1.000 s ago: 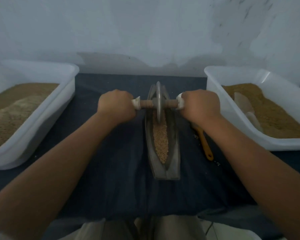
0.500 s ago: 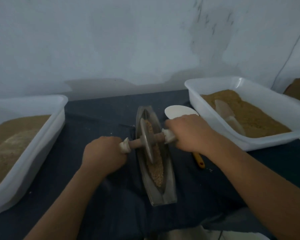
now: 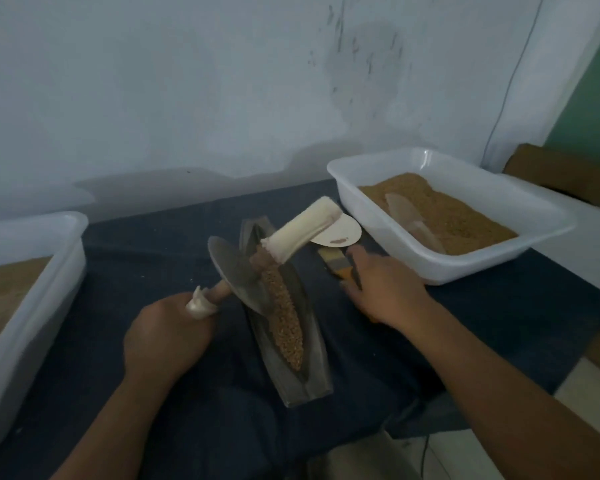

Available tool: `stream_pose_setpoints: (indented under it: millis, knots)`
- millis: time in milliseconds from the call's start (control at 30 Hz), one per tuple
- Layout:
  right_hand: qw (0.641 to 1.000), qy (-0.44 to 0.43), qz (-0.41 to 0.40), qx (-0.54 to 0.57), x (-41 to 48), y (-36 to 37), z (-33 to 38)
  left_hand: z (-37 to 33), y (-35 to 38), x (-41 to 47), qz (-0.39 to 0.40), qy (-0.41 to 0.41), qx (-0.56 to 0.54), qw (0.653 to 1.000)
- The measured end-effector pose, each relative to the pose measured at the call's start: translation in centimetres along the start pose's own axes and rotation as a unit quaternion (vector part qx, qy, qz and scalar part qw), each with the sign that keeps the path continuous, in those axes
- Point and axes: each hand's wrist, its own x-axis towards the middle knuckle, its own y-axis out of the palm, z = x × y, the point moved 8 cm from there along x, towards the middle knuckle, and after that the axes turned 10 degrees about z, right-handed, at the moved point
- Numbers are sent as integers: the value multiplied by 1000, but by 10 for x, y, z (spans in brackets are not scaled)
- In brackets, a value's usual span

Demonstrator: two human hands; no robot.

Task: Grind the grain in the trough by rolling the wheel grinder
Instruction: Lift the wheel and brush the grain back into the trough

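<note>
looking down at the dark blue cloth [image 3: 136, 244], the metal trough [image 3: 314, 351] lies lengthwise in the middle with a strip of grain [image 3: 284, 317] along its groove. the wheel grinder [image 3: 238, 275] sits in the far half of the trough, but it's tipped way over to the left, not upright. the left hand [image 3: 167, 337] has its fingers curled tight round the low left handle, while the white-wrapped right handle [image 3: 302, 230] pokes up in the air with nothing holding it. that raised handle covers the edge of a round white plate [image 3: 340, 233] lying flat behind it. the right hand [image 3: 385, 289] is off the grinder and down on the cloth just right of the trough, laid over an orange-handled brush [image 3: 333, 259]. can't tell if it's actually gripping the brush or only resting on it, since the hand hides most of the handle. a white plastic tub [image 3: 465, 265] of brown ground stuff stands to the right with a clear scoop [image 3: 406, 213] lying in it, very near the plate and brush. another white tub [image 3: 32, 323] sits well apart on the left, cut off by the edge. a thin cable [image 3: 510, 81] runs down the pale wall behind, and there's a brown cardboard box [image 3: 568, 174] at far right.
</note>
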Motion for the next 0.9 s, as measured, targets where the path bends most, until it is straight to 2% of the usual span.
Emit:
stream_pose_setpoints:
  millis: [67,167,233,333,433,500,567,633,700,800,900]
  knots:
    - [998,1,59,-20,8,13,4,4,-3,-1,-7,-2,-16,1000]
    - [996,-27,84,-34,11,15,3,8,-5,-3,-14,-3,-23,1000]
    - [994,-29,103,2,8,11,-6,7,-4,-3,-6,-5,-28,1000]
    - [980,-28,102,167,0,-2,-22,10,-2,0,3,-15,-57,998]
    - [929,-49,94,354,-11,-12,-22,12,0,1,16,-19,-85,996]
    - [902,-86,92,414,-15,-14,-15,12,2,1,28,-25,-106,994]
    - [921,-112,32,372,-16,-21,-10,11,3,-1,35,-31,-127,991]
    - [941,-130,-92,299,-18,-40,-3,10,3,-2,37,-34,-159,986]
    - [928,-130,-184,296,-17,-56,8,9,2,-3,39,-32,-183,982]
    - [901,-142,-203,355,4,-64,33,9,1,-3,38,-36,-210,976]
    - [907,-159,-190,340,34,-61,64,11,-1,-3,33,-44,-233,971]
